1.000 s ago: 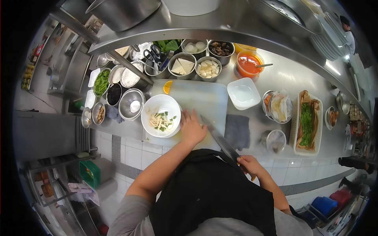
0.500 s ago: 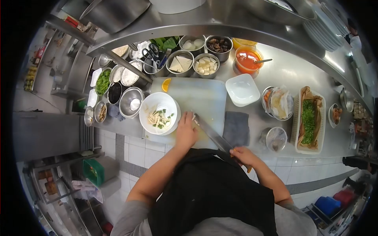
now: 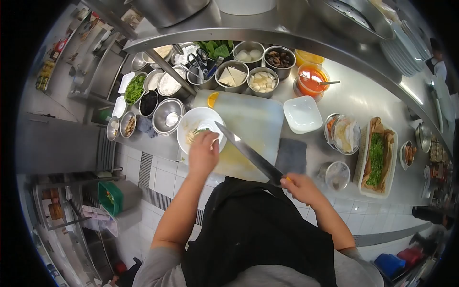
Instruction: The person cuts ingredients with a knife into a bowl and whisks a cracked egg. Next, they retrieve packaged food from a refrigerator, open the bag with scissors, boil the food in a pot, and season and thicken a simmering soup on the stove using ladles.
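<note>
Knife [image 3: 249, 154] sits in right hand [image 3: 300, 187], left hand [image 3: 204, 152] over white bowl [image 3: 195, 116]

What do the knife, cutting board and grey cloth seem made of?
Knife: likely steel blade, smooth and reflective; handle mostly covered. Cutting board: probably plastic, matte and pale, with no wood grain showing. Grey cloth: looks like fabric, dull and soft-edged; fibre unclear.

White tiled floor [image 3: 158, 179], steel shelf [image 3: 267, 40]
</note>
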The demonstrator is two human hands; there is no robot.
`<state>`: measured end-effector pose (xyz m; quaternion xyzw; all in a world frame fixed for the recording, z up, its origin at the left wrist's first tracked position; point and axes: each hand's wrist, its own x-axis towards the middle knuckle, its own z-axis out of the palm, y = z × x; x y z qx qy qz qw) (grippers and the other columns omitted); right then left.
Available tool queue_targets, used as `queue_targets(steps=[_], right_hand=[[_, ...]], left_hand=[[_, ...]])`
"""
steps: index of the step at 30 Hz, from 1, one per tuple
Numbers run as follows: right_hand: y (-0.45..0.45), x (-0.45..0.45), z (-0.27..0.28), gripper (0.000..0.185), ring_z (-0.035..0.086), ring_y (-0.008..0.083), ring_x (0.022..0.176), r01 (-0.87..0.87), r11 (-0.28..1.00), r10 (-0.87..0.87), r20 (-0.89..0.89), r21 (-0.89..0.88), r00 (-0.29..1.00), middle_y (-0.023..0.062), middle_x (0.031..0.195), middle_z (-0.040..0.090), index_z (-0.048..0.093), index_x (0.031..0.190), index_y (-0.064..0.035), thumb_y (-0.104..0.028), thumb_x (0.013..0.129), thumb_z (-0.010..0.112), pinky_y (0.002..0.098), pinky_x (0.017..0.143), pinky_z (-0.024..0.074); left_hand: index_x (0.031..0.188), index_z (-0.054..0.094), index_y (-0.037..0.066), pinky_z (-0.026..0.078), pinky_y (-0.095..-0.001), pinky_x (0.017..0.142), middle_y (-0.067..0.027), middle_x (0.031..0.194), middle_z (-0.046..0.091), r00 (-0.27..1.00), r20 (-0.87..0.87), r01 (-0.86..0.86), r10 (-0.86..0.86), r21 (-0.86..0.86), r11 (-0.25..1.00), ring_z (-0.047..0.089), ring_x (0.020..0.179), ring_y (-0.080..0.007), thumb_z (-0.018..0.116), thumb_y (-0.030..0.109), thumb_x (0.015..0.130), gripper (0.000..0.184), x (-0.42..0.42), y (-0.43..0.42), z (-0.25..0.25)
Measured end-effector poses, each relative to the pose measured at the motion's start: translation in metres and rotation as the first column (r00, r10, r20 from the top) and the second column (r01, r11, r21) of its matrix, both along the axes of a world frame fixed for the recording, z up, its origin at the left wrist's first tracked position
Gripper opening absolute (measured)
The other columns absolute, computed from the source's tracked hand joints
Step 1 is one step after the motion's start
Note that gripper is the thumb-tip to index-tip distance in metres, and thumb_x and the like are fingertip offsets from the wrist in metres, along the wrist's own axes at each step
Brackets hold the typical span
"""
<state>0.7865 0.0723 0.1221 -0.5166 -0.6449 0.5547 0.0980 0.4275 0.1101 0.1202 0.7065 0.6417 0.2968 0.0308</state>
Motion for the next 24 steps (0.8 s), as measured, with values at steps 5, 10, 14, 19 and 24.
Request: queue_targets(steps=[5,10,14,19,24], right_hand=[[0.019,-0.018,-0.036,0.026,0.066,0.0386,0.085,-0.006,0.901,-0.12,0.264,0.433,0.957,0.0172,0.092,0.069,0.068,0.112,-0.0076,-0.026,0.094,0.063,0.049,0.076,0.0527],[0.038,-0.043,-0.061,0.037,0.063,0.0405,0.102,0.002,0.737,-0.282,0.306,0.676,0.909,0.0205,0.119,0.065,0.065,0.122,-0.0035,-0.012,0.086,0.068,0.0498,0.085,0.051],[0.043,-0.079,-0.063,0.043,0.059,0.0428,0.111,-0.016,0.565,-0.209,0.161,0.825,0.965,0.0222,0.122,0.062,0.063,0.126,-0.0016,-0.013,0.085,0.069,0.0496,0.094,0.0496],[0.068,-0.157,-0.058,0.05,0.063,0.0391,0.112,0.267,0.916,-0.217,-0.189,0.3,0.958,0.0241,0.125,0.062,0.06,0.13,0.0008,-0.024,0.088,0.072,0.0457,0.1,0.0492],[0.112,-0.237,-0.072,0.061,0.064,0.0414,0.113,0.237,0.951,-0.214,-0.128,0.197,0.968,0.0267,0.13,0.061,0.054,0.136,0.0021,-0.03,0.088,0.074,0.0456,0.1,0.0488]], left_hand=[[0.123,0.065,0.002,0.048,-0.0474,0.101,-0.0201,0.125,0.065,0.946,0.017,-0.323,0.323,0.083,0.943,0.06,0.115,-0.0401,0.072,0.009,0.085,0.039,-0.085,-0.01,-0.002],[0.142,0.059,0.006,0.024,-0.0576,0.122,-0.0258,0.162,0.032,0.935,-0.33,-0.192,0.127,-0.173,0.966,0.025,0.151,-0.0463,0.07,0.041,0.091,0.063,-0.107,0.008,-0.019],[0.13,0.068,0.01,0.017,-0.0633,0.122,-0.0206,0.158,0.041,0.955,-0.296,-0.088,-0.016,-0.334,0.938,0.024,0.152,-0.0445,0.07,0.041,0.091,0.05,-0.1,0.008,-0.007],[0.12,0.072,0.01,0.016,-0.0635,0.123,-0.0115,0.15,0.053,0.993,-0.114,-0.058,0.034,-0.22,0.974,0.027,0.152,-0.0432,0.069,0.033,0.09,0.038,-0.11,0.009,-0.006],[0.132,0.065,0.011,0.012,-0.0681,0.122,-0.0143,0.154,0.048,0.977,-0.189,0.036,-0.095,-0.295,0.955,0.021,0.154,-0.0449,0.068,0.036,0.092,0.047,-0.131,0.012,-0.012]])
